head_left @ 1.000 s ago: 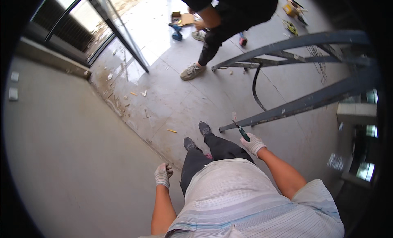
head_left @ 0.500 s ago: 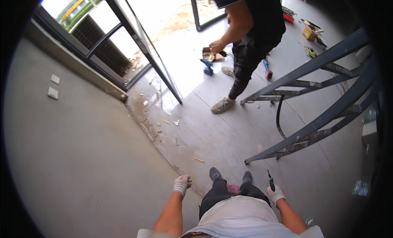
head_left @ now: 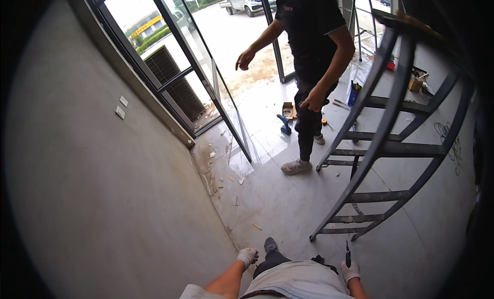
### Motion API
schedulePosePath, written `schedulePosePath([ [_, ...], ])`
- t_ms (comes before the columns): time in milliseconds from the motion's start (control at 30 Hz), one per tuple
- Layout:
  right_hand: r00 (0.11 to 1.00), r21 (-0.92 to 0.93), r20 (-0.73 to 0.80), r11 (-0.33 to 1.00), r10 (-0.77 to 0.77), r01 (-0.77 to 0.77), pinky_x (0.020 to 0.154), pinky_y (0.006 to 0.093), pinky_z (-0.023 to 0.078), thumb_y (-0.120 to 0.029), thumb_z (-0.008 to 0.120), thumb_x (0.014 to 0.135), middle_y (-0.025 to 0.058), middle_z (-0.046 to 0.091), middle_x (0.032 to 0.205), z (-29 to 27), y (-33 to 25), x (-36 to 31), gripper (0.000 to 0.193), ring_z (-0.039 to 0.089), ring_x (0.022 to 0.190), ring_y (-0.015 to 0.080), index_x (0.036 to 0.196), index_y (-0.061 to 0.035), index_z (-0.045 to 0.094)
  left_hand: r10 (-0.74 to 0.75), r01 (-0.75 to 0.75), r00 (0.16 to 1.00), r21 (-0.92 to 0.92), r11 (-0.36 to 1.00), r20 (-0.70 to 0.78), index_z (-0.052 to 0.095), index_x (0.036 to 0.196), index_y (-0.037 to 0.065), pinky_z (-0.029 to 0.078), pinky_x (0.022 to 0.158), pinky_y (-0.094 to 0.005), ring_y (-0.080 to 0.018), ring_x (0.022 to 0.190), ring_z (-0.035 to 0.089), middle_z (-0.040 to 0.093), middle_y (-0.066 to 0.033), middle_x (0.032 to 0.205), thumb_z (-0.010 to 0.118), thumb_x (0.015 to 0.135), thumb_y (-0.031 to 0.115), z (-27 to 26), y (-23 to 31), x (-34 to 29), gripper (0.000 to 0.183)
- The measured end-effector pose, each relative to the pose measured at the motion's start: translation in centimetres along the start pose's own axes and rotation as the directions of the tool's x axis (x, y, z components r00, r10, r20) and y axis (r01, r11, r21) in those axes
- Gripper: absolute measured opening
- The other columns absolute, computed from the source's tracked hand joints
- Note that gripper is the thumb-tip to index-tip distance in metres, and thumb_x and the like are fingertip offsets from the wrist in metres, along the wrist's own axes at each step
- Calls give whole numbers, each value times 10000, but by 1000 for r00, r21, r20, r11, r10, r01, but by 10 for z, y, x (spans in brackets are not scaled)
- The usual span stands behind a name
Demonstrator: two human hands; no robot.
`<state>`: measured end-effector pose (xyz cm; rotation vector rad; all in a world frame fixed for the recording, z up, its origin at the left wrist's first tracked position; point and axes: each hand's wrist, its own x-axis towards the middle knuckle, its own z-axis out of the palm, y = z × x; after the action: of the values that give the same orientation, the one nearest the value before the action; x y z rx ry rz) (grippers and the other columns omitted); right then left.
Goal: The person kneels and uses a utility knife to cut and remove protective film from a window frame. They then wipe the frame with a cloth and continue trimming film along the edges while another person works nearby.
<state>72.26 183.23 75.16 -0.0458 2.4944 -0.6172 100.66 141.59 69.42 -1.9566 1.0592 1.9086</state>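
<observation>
My right hand (head_left: 351,272), in a pale knit glove, is closed around a small hand tool (head_left: 348,256) with a dark green and black handle. Its thin pointed tip stands up from the fist; the exact kind is unclear. On the other side, my left hand (head_left: 248,256), gloved as well, hangs beside the grey wall (head_left: 103,196). Its fingers are curled in, and nothing shows in them. The feet of a dark metal stepladder (head_left: 378,197) stand on the tiles just ahead of my right hand.
A person in black (head_left: 314,57) stands ahead, one arm stretched toward the open glass door (head_left: 208,80). By their feet are a blue cordless drill (head_left: 284,125) and a cardboard box (head_left: 288,110). A yellow stick (head_left: 257,227) and debris lie along the wall.
My view has tilted up, bringing in a parked truck outside and more of the ladder. The person has straightened and extended an arm leftward. My right hand still grips the tool.
</observation>
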Motion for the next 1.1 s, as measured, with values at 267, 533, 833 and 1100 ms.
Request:
schedulePosePath([
  [267, 969, 219, -78, 952, 233, -211, 523, 396, 492, -309, 634, 842, 98, 610, 579, -54, 190, -10, 313, 602, 492, 236, 728, -17, 640, 47, -61, 993, 122, 991, 109, 651, 942, 82, 484, 539, -335, -194, 631, 608, 638, -80, 786, 593, 911, 223, 120, -14, -49, 156],
  [533, 838, 717, 34, 571, 544, -400, 453, 303, 446, -327, 635, 915, 23, 582, 635, -77, 320, -79, 276, 547, 481, 135, 860, -62, 581, 224, -290, 949, 335, 897, 220, 643, 984, 32, 508, 564, -322, -185, 614, 602, 647, -78, 769, 600, 895, 246, 263, 33, -77, 236],
  [833, 723, 858, -41, 394, 690, -328, 478, 311, 436, -313, 654, 904, 16, 585, 642, -64, 350, -99, 269, 534, 511, 113, 861, -49, 622, 116, -284, 940, 548, 787, 322, 629, 991, 32, 488, 495, -338, -205, 558, 587, 630, -93, 738, 587, 905, 233, 442, 49, -49, 223],
  [1100, 639, 825, 91, 301, 764, -478, 484, 304, 465, -301, 625, 928, 33, 609, 668, -145, 378, -23, 262, 556, 512, 130, 893, -42, 624, 37, -227, 957, 659, 717, 289, 646, 1000, 26, 475, 470, -359, -228, 547, 598, 658, -113, 777, 617, 926, 279, 541, 48, -18, 266],
])
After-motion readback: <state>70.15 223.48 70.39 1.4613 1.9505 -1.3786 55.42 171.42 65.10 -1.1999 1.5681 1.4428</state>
